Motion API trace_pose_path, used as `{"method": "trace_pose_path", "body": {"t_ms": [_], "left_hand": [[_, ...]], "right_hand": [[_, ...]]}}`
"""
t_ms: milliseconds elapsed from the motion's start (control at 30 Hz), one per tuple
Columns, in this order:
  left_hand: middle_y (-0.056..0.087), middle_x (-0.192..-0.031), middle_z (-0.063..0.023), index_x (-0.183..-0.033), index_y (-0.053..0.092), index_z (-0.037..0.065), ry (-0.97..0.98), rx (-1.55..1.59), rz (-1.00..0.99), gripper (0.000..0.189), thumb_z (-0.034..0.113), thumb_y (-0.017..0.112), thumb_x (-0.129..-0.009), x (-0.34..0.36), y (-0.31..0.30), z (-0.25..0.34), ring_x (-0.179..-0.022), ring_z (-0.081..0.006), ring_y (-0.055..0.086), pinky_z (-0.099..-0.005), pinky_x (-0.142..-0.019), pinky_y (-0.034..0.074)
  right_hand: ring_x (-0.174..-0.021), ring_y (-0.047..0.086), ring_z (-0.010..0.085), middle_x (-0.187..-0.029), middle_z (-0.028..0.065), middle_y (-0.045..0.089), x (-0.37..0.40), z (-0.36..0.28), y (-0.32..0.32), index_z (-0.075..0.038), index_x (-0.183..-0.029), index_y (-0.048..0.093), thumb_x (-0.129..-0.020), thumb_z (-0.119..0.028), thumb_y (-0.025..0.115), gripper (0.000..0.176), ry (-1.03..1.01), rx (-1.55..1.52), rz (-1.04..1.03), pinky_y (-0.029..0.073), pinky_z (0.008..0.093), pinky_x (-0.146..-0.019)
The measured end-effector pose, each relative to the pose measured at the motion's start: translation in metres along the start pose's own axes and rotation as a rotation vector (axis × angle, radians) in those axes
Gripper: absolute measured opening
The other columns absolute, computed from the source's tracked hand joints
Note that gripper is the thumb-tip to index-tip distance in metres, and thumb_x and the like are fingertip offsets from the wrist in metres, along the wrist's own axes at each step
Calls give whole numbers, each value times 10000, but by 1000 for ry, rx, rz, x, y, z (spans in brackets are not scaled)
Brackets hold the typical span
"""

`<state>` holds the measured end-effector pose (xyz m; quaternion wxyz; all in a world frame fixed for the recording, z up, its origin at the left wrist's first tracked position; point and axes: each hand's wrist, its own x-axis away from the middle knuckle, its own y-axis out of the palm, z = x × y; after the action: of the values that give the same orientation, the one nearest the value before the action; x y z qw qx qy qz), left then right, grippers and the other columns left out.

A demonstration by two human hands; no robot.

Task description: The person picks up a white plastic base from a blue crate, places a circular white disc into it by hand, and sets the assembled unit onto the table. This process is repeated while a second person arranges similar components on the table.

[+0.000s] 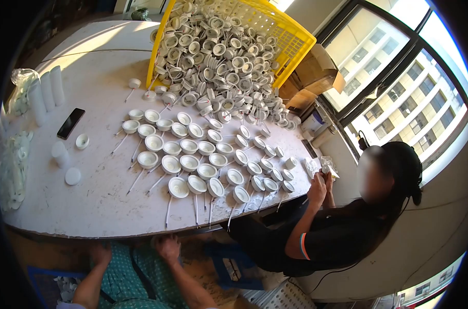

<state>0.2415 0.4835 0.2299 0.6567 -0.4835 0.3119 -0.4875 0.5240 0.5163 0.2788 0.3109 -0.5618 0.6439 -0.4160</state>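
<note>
Below the table's near edge, my left hand (101,253) is over my lap beside the green patterned cloth; its fingers are in shadow. My right hand (168,249) is on the cloth's other side, close under the table edge, its fingertips hard to make out. No held object shows in either hand. On the white table (100,190) above them stand rows of round white cups (178,187) with white wires (168,211) trailing toward me. The green cloth (128,275) covers my lap.
A tipped yellow crate (296,38) spills many similar cups at the back. At left are a phone (71,123), white tubes (55,85) and a white disc (72,176). A co-worker (342,226) sits at right, holding a small part. A blue stool (226,270) stands below.
</note>
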Motion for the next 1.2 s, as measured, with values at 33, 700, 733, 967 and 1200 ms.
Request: {"method": "trace_pose_path", "body": {"t_ms": [33,700,733,967,1200], "left_hand": [[488,-1206,-261,-1158,517,-30,2,2,2,503,321,567,-802,0,1,0,-1121,-398,460,-463,-970,341],[427,-1271,-262,-1209,471,-24,-13,11,-55,556,311,583,-780,-7,24,-24,-1180,-405,397,-477,-1000,301],[427,-1271,-262,-1209,471,-24,-12,11,-54,556,311,583,-780,-7,26,-24,-1180,-405,397,-477,-1000,301],[416,-1286,-258,-1218,469,-14,-54,-33,-53,556,335,566,-795,-5,15,-14,-1190,-408,386,-482,-1008,290],[432,-1275,-250,-1205,488,1,-42,-10,-79,528,342,556,-808,-3,3,-7,-1176,-404,405,-485,-996,308]], "right_hand": [[-1009,498,385,-1092,184,545,0,0,-1,-88,-971,638,-798,-385,463,385,-1,-1,6,379,525,-873],[-1036,486,372,-1100,170,539,-1,2,1,-104,-1020,624,-811,-374,443,386,12,7,-41,366,509,-897],[-1028,490,373,-1094,172,542,0,1,1,-103,-1007,629,-810,-376,442,386,14,7,-30,371,509,-890],[-981,512,382,-1064,176,555,1,-1,-4,-83,-905,662,-800,-376,450,376,-4,1,9,393,512,-852],[-985,506,381,-1073,172,550,2,0,-1,-85,-905,663,-797,-372,452,372,-9,5,20,391,511,-856]]}}
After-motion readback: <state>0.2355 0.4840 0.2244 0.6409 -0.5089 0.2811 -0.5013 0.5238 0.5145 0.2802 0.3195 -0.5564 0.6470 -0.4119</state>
